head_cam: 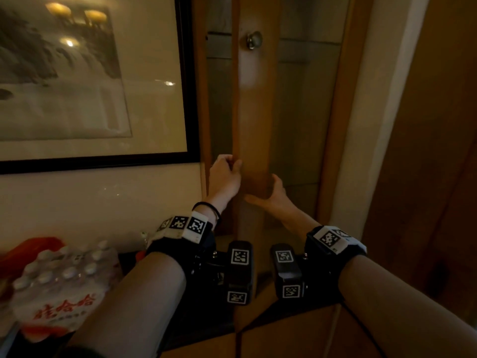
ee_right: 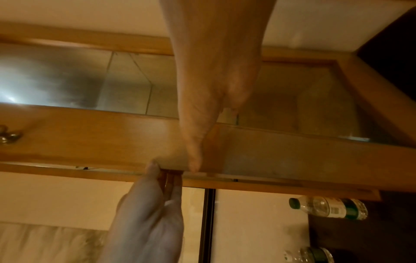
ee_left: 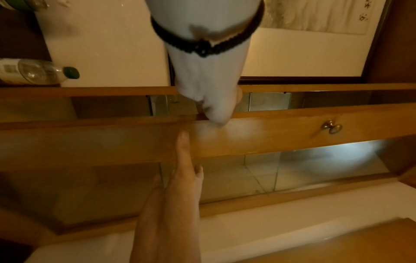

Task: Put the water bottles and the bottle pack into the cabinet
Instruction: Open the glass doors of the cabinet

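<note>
The cabinet [head_cam: 304, 104] stands straight ahead, a tall wooden frame with glass panels set into the wall. Its door [head_cam: 254, 112] has a wide wooden stile carrying a round metal knob [head_cam: 254, 40] high up. The door's left edge stands a little off the frame, with a narrow gap showing beside it. Behind the glass the shelves look bare, though reflections make this hard to judge.

The left hand [head_cam: 225, 177] grips that left edge of the door, fingers curled round it and thumb on the front face. The right hand [head_cam: 271, 195] holds the lower end of the same stile from the right side, thumb across the front and fingers wrapped behind.

The bottle pack [head_cam: 62, 280] sits low at the left on a dark bench [head_cam: 134, 259], well apart from the cabinet. It is a shrink-wrapped block of small bottles with white caps, the wrap printed with red characters, and something red lies behind it. The right wrist view shows a loose water bottle [ee_right: 328, 207] with a dark green cap and green label standing on the bench near the cabinet's frame, and a second bottle [ee_right: 308, 255] beyond it, partly cut off.

On the pale wall to the left of the cabinet hangs a framed ink painting [head_cam: 64, 73] in a black frame, its glass reflecting ceiling lamps. A wooden panel [head_cam: 426, 151] runs down the right of the cabinet.
</note>
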`<state>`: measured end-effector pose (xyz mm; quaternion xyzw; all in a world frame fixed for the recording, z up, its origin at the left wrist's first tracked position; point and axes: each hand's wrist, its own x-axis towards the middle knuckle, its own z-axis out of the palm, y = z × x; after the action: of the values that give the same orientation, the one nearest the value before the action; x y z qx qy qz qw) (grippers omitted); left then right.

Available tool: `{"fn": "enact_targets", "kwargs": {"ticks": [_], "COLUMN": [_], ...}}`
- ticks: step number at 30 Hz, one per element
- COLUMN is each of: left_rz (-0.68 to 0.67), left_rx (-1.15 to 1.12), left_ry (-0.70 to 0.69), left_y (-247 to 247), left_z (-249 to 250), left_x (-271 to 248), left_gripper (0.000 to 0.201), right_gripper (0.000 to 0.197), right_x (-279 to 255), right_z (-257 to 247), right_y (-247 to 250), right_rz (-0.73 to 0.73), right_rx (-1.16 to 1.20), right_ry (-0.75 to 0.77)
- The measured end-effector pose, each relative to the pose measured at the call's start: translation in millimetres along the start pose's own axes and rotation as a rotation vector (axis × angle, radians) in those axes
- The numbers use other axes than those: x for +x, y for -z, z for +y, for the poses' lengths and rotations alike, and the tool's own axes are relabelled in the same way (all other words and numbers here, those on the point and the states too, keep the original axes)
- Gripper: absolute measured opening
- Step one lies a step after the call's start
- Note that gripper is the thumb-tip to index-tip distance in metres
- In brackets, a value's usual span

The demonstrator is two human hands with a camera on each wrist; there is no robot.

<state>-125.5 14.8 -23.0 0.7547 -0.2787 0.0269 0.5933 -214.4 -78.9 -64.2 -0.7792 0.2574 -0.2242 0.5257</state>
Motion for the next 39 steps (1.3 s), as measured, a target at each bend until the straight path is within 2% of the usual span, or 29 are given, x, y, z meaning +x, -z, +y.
{"fn": "enact_targets", "kwargs": {"ticks": [2, 3, 8, 13, 18, 23, 27, 29, 34, 37, 39], "left_rz": [0.019, 0.025, 0.002, 0.004, -0.027, -0.092, -0.106, -0.164, -0.433, -0.521, -0.578], "left_rx": [0.021, 0.031, 0.068, 0.129, 0.175, 0.234, 0.227, 0.25, 0.383, 0.277, 0.158], "left_ry": [-0.003, -0.003, -0.021, -0.058, -0.109, -0.162, -0.24, -0.274, -0.402, -0.385, -0.343], "left_y": [-1.6, -2.0, -4.3, -9.0, -13.9, -17.6, -23.2, -23.4, -29.0, -47.0, -64.7], "left_z": [0.9, 0.5, 1.2, 6.1, 13.9, 27.4, 36.2, 44.2, 73.6, 83.7, 85.4], "left_x": [-0.6, -1.0, -4.2, -16.3, -34.7, -54.6, -75.2, -82.4, -91.4, -105.2, -114.1], "left_gripper": [0.032, 0.033, 0.033, 0.026, 0.029, 0.034, 0.034, 0.038, 0.052, 0.048, 0.039], "right_gripper": [0.143, 0.143, 0.121, 0.12, 0.121, 0.116, 0.119, 0.123, 0.132, 0.131, 0.119], "right_x": [0.5, 0.5, 0.6, -7.0, -21.6, -27.5, -35.4, -43.3, -52.6, -69.2, -76.6], "right_z": [2.1, 3.6, 8.1, 18.5, 21.5, 21.0, 27.3, 32.8, 56.6, 60.5, 67.0], "right_y": [2.0, 3.1, 10.3, 12.3, 21.2, 44.2, 63.7, 71.1, 98.2, 123.0, 142.6], "right_rz": [-0.04, -0.059, -0.129, -0.12, -0.089, -0.025, -0.026, -0.035, -0.034, -0.073, -0.096], "right_rx": [0.028, 0.041, 0.056, 0.015, -0.003, -0.033, -0.032, -0.022, 0.086, 0.134, 0.162], "right_ry": [-0.015, -0.017, 0.043, 0.054, 0.062, 0.043, 0.051, 0.061, 0.116, 0.11, 0.109]}}
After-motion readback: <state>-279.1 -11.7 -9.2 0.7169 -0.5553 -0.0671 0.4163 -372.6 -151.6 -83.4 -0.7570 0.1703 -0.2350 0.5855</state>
